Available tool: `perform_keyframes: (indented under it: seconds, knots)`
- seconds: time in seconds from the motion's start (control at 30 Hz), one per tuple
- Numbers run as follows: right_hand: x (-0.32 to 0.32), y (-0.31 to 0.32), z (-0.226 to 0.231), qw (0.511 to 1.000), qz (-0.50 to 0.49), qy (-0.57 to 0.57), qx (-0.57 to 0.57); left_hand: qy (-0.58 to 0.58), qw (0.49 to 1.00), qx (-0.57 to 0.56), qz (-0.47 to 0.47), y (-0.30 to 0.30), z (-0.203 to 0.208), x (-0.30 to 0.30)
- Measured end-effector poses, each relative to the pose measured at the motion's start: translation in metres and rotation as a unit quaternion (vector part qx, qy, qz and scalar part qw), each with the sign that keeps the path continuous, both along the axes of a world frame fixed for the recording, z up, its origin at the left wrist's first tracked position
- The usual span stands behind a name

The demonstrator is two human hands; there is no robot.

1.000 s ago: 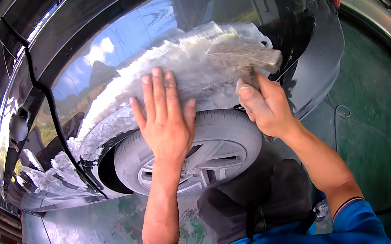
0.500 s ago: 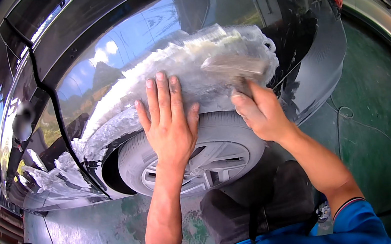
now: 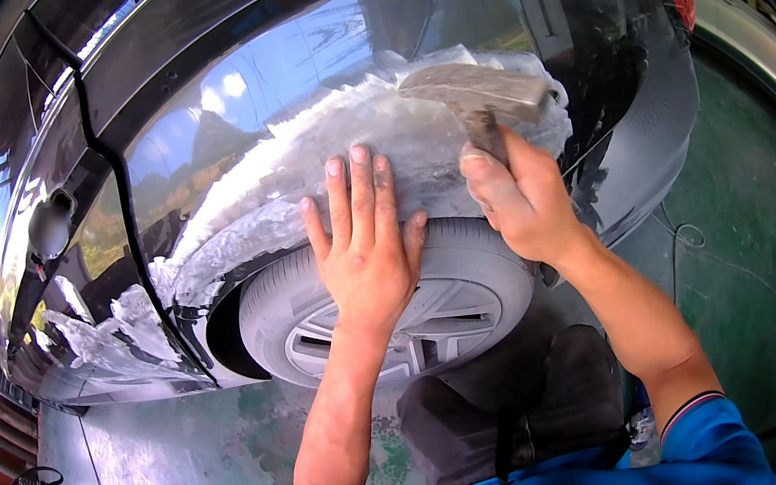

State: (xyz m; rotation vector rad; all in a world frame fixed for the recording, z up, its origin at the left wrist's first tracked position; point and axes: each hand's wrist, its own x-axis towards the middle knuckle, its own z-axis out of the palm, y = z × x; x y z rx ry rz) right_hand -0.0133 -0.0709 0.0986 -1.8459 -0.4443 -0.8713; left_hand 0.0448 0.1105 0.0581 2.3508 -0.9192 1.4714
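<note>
Your left hand (image 3: 370, 270) is open and holding nothing, its fingers spread flat on the whitish patch (image 3: 286, 162) of the dark car (image 3: 581, 23), its palm in front of the wheel (image 3: 461, 297); your right hand (image 3: 525, 207) is closed firmly around the handle of the hammer (image 3: 475, 89); the hammer's head sits over the patch's right part, higher than your left fingertips; whether it touches, I can't quite tell.
</note>
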Motion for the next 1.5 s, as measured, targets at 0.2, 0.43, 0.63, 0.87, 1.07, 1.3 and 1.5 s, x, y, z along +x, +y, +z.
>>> perform_keyframes:
  seconds: [0.2, 0.43, 0.63, 0.87, 1.07, 1.3, 1.5]
  knots:
    - [0.002, 0.001, -0.002, 1.0, 0.005, 0.001, 0.001, 0.004, 1.0, -0.003, -0.007, 0.0, -0.003, 0.0]
    - [0.003, -0.004, -0.002, 0.999, 0.0, -0.001, 0.035, 0.004, 1.0, -0.003, -0.015, -0.003, -0.005, -0.003]
    - [0.002, 0.001, -0.005, 1.0, 0.021, 0.011, 0.011, 0.007, 1.0, -0.001, -0.017, 0.001, -0.003, -0.002]
    - [-0.006, 0.003, -0.011, 0.999, 0.027, 0.028, -0.025, 0.0, 1.0, 0.0, 0.013, 0.018, 0.003, 0.005]
    - [-0.003, 0.003, -0.017, 0.996, 0.007, -0.013, -0.085, -0.005, 1.0, -0.022, 0.002, 0.017, 0.001, 0.008]
    - [0.008, 0.006, -0.01, 0.988, -0.007, 0.021, -0.154, -0.007, 0.996, -0.06, 0.061, 0.043, 0.015, 0.017]
    - [0.011, 0.01, -0.02, 0.993, 0.007, 0.001, -0.119, -0.012, 0.998, -0.036, 0.05, 0.049, 0.015, 0.02]
